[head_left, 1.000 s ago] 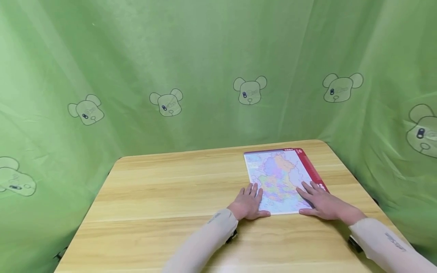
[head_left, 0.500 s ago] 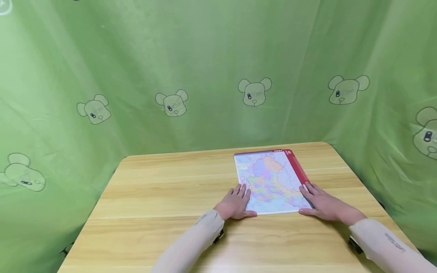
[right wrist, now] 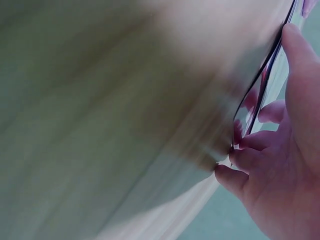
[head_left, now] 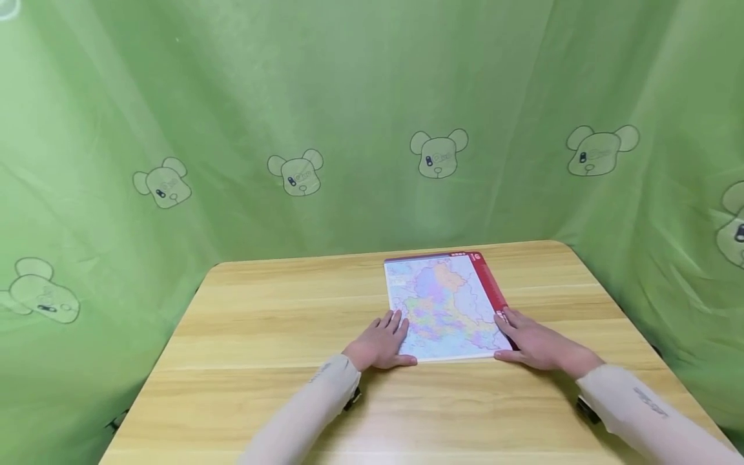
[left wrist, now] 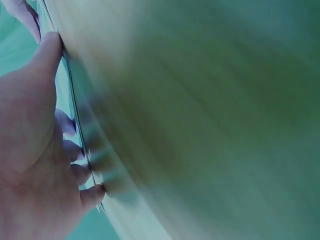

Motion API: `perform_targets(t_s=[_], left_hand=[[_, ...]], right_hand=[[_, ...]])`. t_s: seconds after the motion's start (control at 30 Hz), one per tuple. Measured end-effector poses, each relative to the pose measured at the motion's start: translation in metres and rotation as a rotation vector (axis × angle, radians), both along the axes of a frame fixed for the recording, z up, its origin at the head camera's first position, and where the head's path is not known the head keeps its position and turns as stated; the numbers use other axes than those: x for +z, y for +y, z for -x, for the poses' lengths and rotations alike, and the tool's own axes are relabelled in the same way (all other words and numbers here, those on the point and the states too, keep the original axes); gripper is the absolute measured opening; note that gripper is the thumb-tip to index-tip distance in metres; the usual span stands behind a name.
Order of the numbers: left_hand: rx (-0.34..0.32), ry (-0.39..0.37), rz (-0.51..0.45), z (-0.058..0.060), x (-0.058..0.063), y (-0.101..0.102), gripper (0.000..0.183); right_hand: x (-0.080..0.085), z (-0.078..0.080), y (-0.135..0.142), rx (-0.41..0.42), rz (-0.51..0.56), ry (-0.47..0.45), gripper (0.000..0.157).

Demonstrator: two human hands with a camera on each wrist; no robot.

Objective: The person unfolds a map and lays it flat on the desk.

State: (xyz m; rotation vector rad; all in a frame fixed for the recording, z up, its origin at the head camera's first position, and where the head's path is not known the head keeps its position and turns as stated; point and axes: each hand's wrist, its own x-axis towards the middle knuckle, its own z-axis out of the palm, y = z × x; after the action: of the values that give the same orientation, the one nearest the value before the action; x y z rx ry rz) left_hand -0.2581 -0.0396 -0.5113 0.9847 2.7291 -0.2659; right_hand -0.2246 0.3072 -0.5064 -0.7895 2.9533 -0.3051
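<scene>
A flat map sheet (head_left: 444, 303) with pastel regions and a red border along its right and far edges lies on the wooden table. My left hand (head_left: 380, 342) rests at its near left corner, fingers extended over the left edge and thumb along the near edge. At the near right corner my right hand (head_left: 537, 342) lies with fingers spread over the red border, its thumb at the near edge. Both wrist views show the fingertips at the thin edge of the sheet, seen low along the tabletop; in the right one, the edge (right wrist: 260, 95) looks like separate layers.
The wooden table (head_left: 279, 310) has rounded far corners. Green cloth (head_left: 360, 213) with printed bear heads hangs behind it and along both sides. Bare tabletop extends to the left of the map and in front of it.
The map has slid left across the table, with both hands at its near corners. The left hand moved left throughout; the right hand shifted left mostly in the last half second.
</scene>
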Motion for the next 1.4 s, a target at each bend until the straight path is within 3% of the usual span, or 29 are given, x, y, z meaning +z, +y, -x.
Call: perform_targets(t_s=[0.17, 0.63, 0.97, 1.4], left_hand=[[-0.009, -0.001, -0.012, 0.004, -0.005, -0.011, 0.093], [0.004, -0.034, -0.029, 0.007, 0.0, -0.04, 0.093], [0.012, -0.007, -0.063, 0.008, 0.004, -0.063, 0.092], [0.021, -0.062, -0.13, 0.01, 0.009, -0.091, 0.091]], right_hand=[[0.004, 0.003, -0.01, 0.017, 0.006, -0.005, 0.088], [0.006, 0.012, -0.037, 0.029, -0.034, -0.04, 0.089], [0.005, 0.02, -0.056, 0.067, -0.039, -0.026, 0.085], [0.008, 0.024, -0.084, 0.089, -0.055, -0.035, 0.084]])
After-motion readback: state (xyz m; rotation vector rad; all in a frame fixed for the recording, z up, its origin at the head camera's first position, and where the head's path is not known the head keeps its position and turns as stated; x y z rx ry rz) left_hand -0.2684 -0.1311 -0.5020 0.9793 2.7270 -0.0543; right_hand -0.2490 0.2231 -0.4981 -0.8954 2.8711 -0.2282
